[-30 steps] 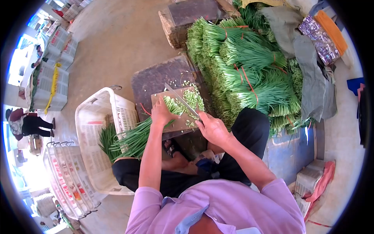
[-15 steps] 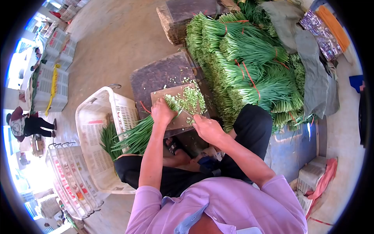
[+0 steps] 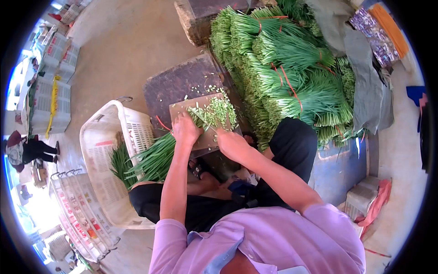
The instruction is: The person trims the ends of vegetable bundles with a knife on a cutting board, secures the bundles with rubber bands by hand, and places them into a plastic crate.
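Observation:
My left hand (image 3: 185, 129) is closed around a bunch of long green chives (image 3: 157, 157), pressing its pale cut end onto a brown cutting board (image 3: 180, 107). The leaves trail down to the left, over the rim of a white plastic basket (image 3: 119, 107). My right hand (image 3: 232, 144) is closed on a knife (image 3: 210, 127), whose thin blade lies against the cut end of the bunch; its handle is hidden in my fingers. Chopped chive pieces (image 3: 221, 111) are scattered across the board, mostly beyond the blade.
A dark low table (image 3: 159, 86) carries the board. To the right rises a large stack of tied chive bundles (image 3: 292, 68), partly under a grey cloth (image 3: 365, 82). Stacked white baskets (image 3: 82, 214) stand at left. Farther off is another person (image 3: 34, 150).
The whole view has shifted slightly, with things now a little farther left. My right hand and the knife have moved slightly closer to my left hand, which keeps its hold on the chives.

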Action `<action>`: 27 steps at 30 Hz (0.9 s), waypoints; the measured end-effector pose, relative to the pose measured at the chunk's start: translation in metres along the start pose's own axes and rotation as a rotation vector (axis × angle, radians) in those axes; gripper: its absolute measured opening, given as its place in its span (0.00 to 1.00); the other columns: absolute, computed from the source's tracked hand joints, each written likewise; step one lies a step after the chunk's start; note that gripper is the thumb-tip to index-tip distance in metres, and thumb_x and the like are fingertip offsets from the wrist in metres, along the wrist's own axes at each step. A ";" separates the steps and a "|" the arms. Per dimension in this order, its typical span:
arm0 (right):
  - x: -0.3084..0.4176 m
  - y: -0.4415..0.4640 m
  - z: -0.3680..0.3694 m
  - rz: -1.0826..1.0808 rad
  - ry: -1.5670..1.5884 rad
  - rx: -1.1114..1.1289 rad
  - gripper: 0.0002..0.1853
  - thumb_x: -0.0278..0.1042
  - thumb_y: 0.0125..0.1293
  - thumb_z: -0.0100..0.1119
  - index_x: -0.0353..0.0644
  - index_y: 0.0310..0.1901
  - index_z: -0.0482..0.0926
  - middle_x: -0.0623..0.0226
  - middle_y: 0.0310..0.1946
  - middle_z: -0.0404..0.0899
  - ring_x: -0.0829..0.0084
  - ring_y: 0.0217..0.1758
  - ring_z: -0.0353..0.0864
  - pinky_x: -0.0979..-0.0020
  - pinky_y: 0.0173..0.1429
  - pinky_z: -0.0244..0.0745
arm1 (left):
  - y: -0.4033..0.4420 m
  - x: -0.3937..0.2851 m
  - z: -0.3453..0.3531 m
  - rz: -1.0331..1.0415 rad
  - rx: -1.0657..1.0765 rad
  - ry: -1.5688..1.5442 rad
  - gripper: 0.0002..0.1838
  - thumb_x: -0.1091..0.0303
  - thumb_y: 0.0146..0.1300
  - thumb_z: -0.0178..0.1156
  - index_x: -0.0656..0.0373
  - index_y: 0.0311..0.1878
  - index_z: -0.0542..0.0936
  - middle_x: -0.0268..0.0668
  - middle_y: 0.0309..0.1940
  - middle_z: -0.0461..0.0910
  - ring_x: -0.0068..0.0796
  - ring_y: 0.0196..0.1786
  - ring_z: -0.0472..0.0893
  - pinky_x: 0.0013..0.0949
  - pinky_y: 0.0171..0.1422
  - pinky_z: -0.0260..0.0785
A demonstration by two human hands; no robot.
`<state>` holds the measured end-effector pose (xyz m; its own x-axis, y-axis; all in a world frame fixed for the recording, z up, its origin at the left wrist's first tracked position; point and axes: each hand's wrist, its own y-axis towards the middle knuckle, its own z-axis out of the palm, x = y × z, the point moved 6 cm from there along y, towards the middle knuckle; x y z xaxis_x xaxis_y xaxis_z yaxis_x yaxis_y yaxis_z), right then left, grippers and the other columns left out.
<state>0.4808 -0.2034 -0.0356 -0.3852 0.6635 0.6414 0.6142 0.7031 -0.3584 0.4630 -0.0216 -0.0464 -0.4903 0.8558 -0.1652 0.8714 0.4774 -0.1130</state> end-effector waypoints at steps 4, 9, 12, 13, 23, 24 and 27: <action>0.015 0.057 0.002 -0.201 0.032 -0.194 0.10 0.30 0.71 0.48 0.29 0.39 0.72 0.36 0.30 0.81 0.37 0.36 0.83 0.43 0.43 0.77 | 0.004 0.000 -0.014 -0.029 0.053 -0.042 0.38 0.56 0.40 0.81 0.69 0.52 0.76 0.54 0.51 0.81 0.53 0.57 0.81 0.48 0.64 0.72; -0.004 0.003 0.002 -0.024 0.102 -0.004 0.09 0.26 0.67 0.48 0.29 0.45 0.72 0.35 0.36 0.83 0.37 0.42 0.84 0.44 0.49 0.79 | -0.003 -0.001 -0.006 0.010 0.020 -0.064 0.37 0.58 0.38 0.81 0.67 0.50 0.77 0.54 0.48 0.82 0.55 0.54 0.82 0.50 0.60 0.74; -0.008 0.053 0.032 -0.084 0.090 -0.083 0.12 0.27 0.67 0.49 0.29 0.48 0.72 0.34 0.37 0.83 0.38 0.44 0.85 0.44 0.50 0.79 | -0.002 -0.001 -0.006 0.008 0.061 -0.062 0.36 0.59 0.38 0.81 0.66 0.50 0.77 0.53 0.49 0.82 0.55 0.54 0.82 0.50 0.61 0.74; -0.003 0.070 0.034 -0.029 0.038 -0.015 0.12 0.27 0.68 0.49 0.30 0.50 0.72 0.34 0.40 0.83 0.39 0.46 0.85 0.45 0.52 0.80 | -0.004 -0.001 -0.007 -0.023 0.036 -0.097 0.35 0.59 0.39 0.81 0.65 0.49 0.77 0.53 0.50 0.81 0.55 0.56 0.81 0.51 0.63 0.72; -0.015 0.035 -0.026 -0.103 0.057 -0.156 0.13 0.36 0.73 0.52 0.32 0.48 0.71 0.40 0.36 0.83 0.40 0.42 0.84 0.45 0.46 0.80 | -0.012 -0.004 -0.009 0.009 0.008 -0.058 0.40 0.55 0.39 0.81 0.66 0.55 0.75 0.54 0.52 0.80 0.54 0.58 0.80 0.51 0.65 0.71; -0.015 0.020 -0.025 -0.115 0.087 -0.151 0.14 0.37 0.74 0.52 0.32 0.47 0.70 0.40 0.36 0.83 0.39 0.41 0.84 0.44 0.45 0.79 | -0.011 -0.005 -0.009 -0.008 0.034 -0.049 0.41 0.54 0.40 0.81 0.66 0.55 0.75 0.54 0.53 0.81 0.54 0.59 0.80 0.51 0.65 0.71; -0.018 -0.011 -0.006 -0.089 0.174 -0.128 0.14 0.37 0.73 0.54 0.31 0.46 0.70 0.37 0.33 0.81 0.35 0.40 0.82 0.43 0.46 0.77 | -0.012 -0.007 -0.009 0.007 -0.023 -0.021 0.40 0.54 0.41 0.80 0.66 0.55 0.75 0.53 0.53 0.81 0.52 0.59 0.80 0.51 0.65 0.71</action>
<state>0.4851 -0.2246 -0.0392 -0.3237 0.5385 0.7780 0.6701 0.7109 -0.2133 0.4556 -0.0313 -0.0352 -0.4846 0.8546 -0.1868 0.8747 0.4765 -0.0889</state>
